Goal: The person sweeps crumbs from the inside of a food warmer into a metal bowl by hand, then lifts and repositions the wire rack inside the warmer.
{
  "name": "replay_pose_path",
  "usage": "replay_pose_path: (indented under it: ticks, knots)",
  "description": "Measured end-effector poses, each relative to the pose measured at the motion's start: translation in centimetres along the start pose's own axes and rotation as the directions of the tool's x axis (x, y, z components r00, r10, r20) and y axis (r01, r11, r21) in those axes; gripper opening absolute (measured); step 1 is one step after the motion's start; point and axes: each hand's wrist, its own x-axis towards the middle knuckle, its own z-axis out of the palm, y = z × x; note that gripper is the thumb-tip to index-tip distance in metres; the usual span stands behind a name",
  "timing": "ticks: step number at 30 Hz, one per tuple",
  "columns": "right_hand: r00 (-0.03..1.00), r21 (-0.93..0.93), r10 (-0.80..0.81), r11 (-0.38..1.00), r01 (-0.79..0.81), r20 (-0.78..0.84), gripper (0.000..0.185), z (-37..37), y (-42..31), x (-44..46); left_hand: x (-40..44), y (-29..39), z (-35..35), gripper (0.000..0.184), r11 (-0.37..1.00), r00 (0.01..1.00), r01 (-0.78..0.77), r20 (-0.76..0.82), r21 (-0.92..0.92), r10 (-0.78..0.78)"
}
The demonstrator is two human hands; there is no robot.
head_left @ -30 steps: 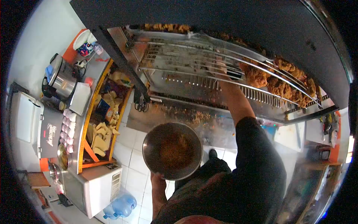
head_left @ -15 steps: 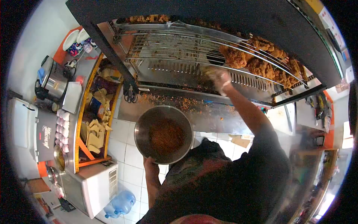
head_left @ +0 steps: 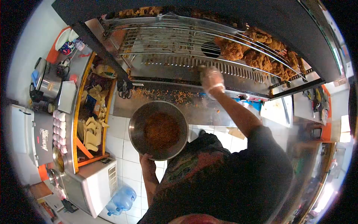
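Observation:
My left hand (head_left: 147, 161) grips the near rim of a round metal bowl (head_left: 134, 128), held out over the floor by the counter edge. Reddish-brown crumbs (head_left: 161, 128) lie in the bottom of the bowl. My right hand (head_left: 212, 80), in a clear plastic glove, is inside the display warmer at its front lower edge, beside the slotted metal floor (head_left: 175, 63). Its fingers are closed around something small and brownish, mostly hidden. Above it runs a wire rack (head_left: 160, 40), with pieces of fried chicken (head_left: 257, 59) at the right end.
Crumbs (head_left: 169, 96) are scattered along the steel counter (head_left: 123, 106) in front of the warmer. Scissors (head_left: 124, 89) hang by the warmer's left post. On the left are a shelf (head_left: 79, 149) of scraps, a pot (head_left: 50, 84) and a blue water bottle (head_left: 123, 198) on the tiled floor.
My right hand has moved slightly left and down along the warmer's front edge and is less blurred. The bowl stays in my left hand; the whole view has shifted a little.

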Motion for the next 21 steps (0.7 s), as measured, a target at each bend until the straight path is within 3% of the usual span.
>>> replay_pose_path:
  ticks: [1,2,3,4,6,7,9,10,11,12,13,15,16,18,19,21]
  knots:
    - [0.994,0.137,0.063,0.988,-0.075,0.091,0.034,4.2,-0.3,1.1,0.4,-0.2,-0.3,0.071,1.000,1.000,-0.002,-0.004,0.002,0.002]
    - [0.995,0.208,0.098,0.973,-0.099,0.018,0.026,-1.5,-3.4,1.3,0.5,-0.3,-0.7,0.070,1.000,1.000,0.000,-0.016,0.005,0.000]
    - [0.975,-0.158,-0.134,0.974,0.163,0.178,0.027,-0.4,-4.8,2.2,0.3,-0.4,-0.9,0.070,1.000,1.000,0.002,-0.016,0.007,-0.002]
    - [0.996,-0.012,-0.070,0.997,0.071,0.046,0.027,1.2,-6.1,3.1,0.3,-0.5,-0.9,0.069,1.000,1.000,-0.015,0.010,-0.006,0.015]
    - [0.969,0.006,-0.126,0.992,0.127,0.211,0.027,-2.7,-8.7,4.4,-0.2,-0.7,-0.8,0.068,0.999,0.999,-0.030,0.033,-0.015,0.030]
    - [0.969,0.009,-0.126,0.992,0.127,0.211,0.027,-3.6,-10.0,4.9,-0.4,-0.7,-0.6,0.068,1.000,0.999,-0.031,-0.008,0.001,0.031]
    - [0.985,0.299,0.070,0.947,-0.116,0.159,0.027,-4.6,-12.6,6.0,-1.0,-0.6,-0.1,0.068,0.999,0.998,-0.034,-0.045,0.024,0.035]
    - [0.959,0.225,-0.094,0.974,0.033,0.268,0.025,-4.7,-13.6,7.2,-1.1,-0.6,0.1,0.070,0.999,0.999,-0.033,-0.029,0.011,0.033]
    - [0.969,0.287,-0.060,0.958,-0.012,0.240,0.023,-3.1,-15.7,8.6,-1.2,-0.8,0.4,0.071,1.000,1.000,-0.028,-0.012,-0.003,0.028]
    - [0.945,0.357,-0.156,0.933,0.046,0.287,0.026,-2.4,-17.1,10.1,-1.5,-0.9,0.5,0.071,1.000,1.000,-0.023,-0.006,0.005,0.023]
    - [0.979,0.519,-0.085,0.854,-0.024,0.184,0.023,-5.8,-17.0,9.5,-1.3,-0.9,0.5,0.071,1.000,1.000,-0.016,0.006,0.015,0.016]
    - [0.951,0.774,-0.247,0.633,0.013,0.186,0.039,-2.2,-20.4,12.4,-1.3,-1.0,1.0,0.072,0.999,0.999,-0.004,0.039,0.041,0.002]
    - [0.957,0.772,-0.229,0.636,0.008,0.179,0.039,-2.5,-19.6,12.2,-1.2,-1.1,1.3,0.071,0.999,0.999,-0.013,0.035,0.046,0.011]
    - [0.996,0.948,-0.024,0.308,-0.077,0.088,0.040,-4.7,-19.2,9.7,-1.4,-1.3,1.2,0.071,0.998,0.999,-0.013,0.030,0.057,0.012]
    - [0.998,0.993,-0.029,0.104,-0.055,0.058,0.036,-7.6,-16.0,7.7,-1.1,-1.5,1.0,0.070,0.999,0.999,-0.009,0.053,0.052,0.006]
    - [0.965,0.953,0.069,-0.190,-0.237,0.254,0.031,-5.9,-12.2,5.6,-0.9,-1.9,0.6,0.070,0.999,0.997,0.009,0.078,0.047,-0.012]
